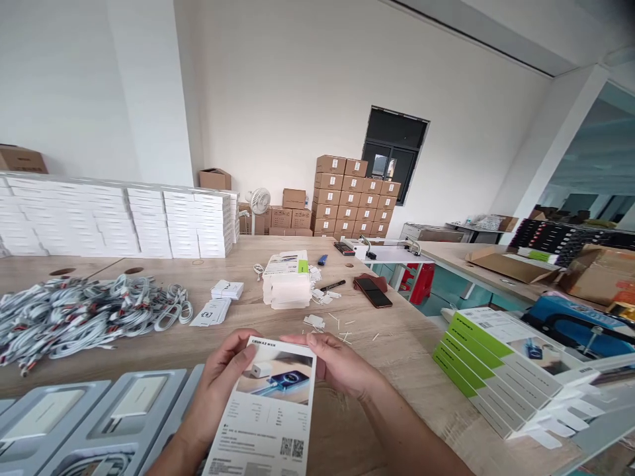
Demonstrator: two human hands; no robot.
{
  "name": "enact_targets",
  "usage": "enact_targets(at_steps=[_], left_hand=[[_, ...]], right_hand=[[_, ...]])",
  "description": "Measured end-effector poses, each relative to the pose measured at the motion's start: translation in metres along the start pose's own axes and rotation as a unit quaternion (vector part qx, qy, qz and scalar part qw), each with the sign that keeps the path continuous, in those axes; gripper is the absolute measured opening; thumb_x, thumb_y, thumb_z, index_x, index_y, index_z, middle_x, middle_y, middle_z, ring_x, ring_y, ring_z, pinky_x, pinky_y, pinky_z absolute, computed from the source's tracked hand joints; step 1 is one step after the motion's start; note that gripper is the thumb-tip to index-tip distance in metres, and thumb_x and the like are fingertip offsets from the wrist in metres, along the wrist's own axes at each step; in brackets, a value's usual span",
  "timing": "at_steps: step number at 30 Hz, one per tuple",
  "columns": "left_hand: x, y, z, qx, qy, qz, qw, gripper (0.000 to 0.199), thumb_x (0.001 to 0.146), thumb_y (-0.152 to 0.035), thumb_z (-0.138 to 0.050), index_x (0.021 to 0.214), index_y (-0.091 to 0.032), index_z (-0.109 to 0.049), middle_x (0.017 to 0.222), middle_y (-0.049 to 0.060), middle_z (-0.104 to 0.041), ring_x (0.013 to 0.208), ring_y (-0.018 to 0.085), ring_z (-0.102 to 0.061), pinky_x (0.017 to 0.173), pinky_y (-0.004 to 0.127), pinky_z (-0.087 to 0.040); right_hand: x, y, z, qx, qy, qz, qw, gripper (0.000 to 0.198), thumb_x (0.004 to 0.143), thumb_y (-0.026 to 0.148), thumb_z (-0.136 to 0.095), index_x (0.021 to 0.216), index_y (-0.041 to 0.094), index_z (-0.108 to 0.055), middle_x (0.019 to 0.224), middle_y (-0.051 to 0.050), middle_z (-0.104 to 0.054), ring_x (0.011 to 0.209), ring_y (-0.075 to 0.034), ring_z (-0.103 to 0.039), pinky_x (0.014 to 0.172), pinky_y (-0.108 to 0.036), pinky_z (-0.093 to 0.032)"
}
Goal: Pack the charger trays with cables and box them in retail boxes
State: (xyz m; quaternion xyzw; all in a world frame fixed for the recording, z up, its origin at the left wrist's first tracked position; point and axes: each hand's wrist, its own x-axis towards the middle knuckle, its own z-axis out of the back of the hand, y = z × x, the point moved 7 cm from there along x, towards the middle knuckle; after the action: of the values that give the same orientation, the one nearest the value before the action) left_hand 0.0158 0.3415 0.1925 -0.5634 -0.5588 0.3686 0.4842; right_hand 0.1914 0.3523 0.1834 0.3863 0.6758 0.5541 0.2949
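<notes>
A white charger box is held up in front of me, printed side facing me, with a picture of a phone and charger near its top. My left hand grips its upper left edge, thumb on the front. At the top right corner, my right hand has its fingers closed around the edge, partly behind the box. Grey trays with white chargers and coiled cables lie at lower left, close to my left forearm. Beyond the box, flattened cartons are stacked on the table.
White cables are heaped at left, beside stacked leaflets. A phone, a black pen and small white scraps lie ahead. Green-and-white boxes with open flaps are piled at right. White boxes form a wall behind.
</notes>
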Motion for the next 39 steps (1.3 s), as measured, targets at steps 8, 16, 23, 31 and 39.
enact_targets(at_steps=[8, 16, 23, 31, 39], left_hand=[[0.001, -0.001, -0.003, -0.007, -0.019, 0.050, 0.999, 0.027, 0.077, -0.043, -0.072, 0.093, -0.023, -0.063, 0.067, -0.004, -0.064, 0.056, 0.012, -0.057, 0.052, 0.018, -0.043], [0.023, -0.034, 0.084, -0.156, -0.206, -0.024, 0.966, 0.014, 0.087, -0.019, -0.058, 0.095, -0.014, -0.067, 0.067, 0.000, -0.073, 0.050, 0.014, -0.066, 0.046, 0.020, -0.054], [0.031, -0.039, 0.128, -0.228, -0.231, -0.048, 0.945, 0.023, 0.095, -0.013, -0.044, 0.096, -0.012, -0.067, 0.072, 0.000, -0.074, 0.056, 0.009, -0.068, 0.049, 0.015, -0.058], [0.032, -0.017, 0.123, -0.235, -0.231, 0.010, 0.944, 0.011, 0.087, -0.013, -0.057, 0.088, -0.011, -0.067, 0.071, 0.004, -0.073, 0.047, 0.013, -0.066, 0.036, 0.020, -0.057], [0.032, -0.011, 0.124, -0.227, -0.245, 0.030, 0.942, 0.010, 0.087, -0.012, -0.056, 0.081, -0.011, -0.064, 0.065, 0.003, -0.069, 0.045, 0.012, -0.063, 0.037, 0.022, -0.057]], right_hand=[[0.003, -0.003, -0.006, 0.015, -0.013, 0.016, 1.000, 0.045, 0.087, 0.049, -0.062, 0.126, 0.026, -0.062, 0.119, -0.007, -0.069, 0.104, -0.023, -0.066, 0.089, -0.039, -0.050], [0.023, -0.007, 0.052, -0.143, -0.207, 0.094, 0.963, 0.045, 0.083, 0.054, -0.061, 0.111, 0.019, -0.065, 0.099, -0.008, -0.069, 0.079, -0.019, -0.067, 0.058, -0.026, -0.046], [0.022, -0.013, 0.031, -0.412, -0.190, 0.121, 0.883, 0.013, 0.080, 0.032, -0.064, 0.084, 0.021, -0.071, 0.085, -0.003, -0.069, 0.083, -0.018, -0.061, 0.075, -0.029, -0.043], [0.019, -0.023, 0.033, -0.774, -0.183, -0.043, 0.605, 0.020, 0.076, 0.024, -0.060, 0.095, 0.021, -0.065, 0.091, -0.008, -0.074, 0.085, -0.025, -0.067, 0.071, -0.031, -0.043], [0.019, -0.016, 0.034, -0.786, -0.173, -0.036, 0.593, 0.016, 0.084, 0.028, -0.055, 0.096, 0.022, -0.065, 0.091, -0.008, -0.074, 0.084, -0.025, -0.069, 0.068, -0.030, -0.042]])
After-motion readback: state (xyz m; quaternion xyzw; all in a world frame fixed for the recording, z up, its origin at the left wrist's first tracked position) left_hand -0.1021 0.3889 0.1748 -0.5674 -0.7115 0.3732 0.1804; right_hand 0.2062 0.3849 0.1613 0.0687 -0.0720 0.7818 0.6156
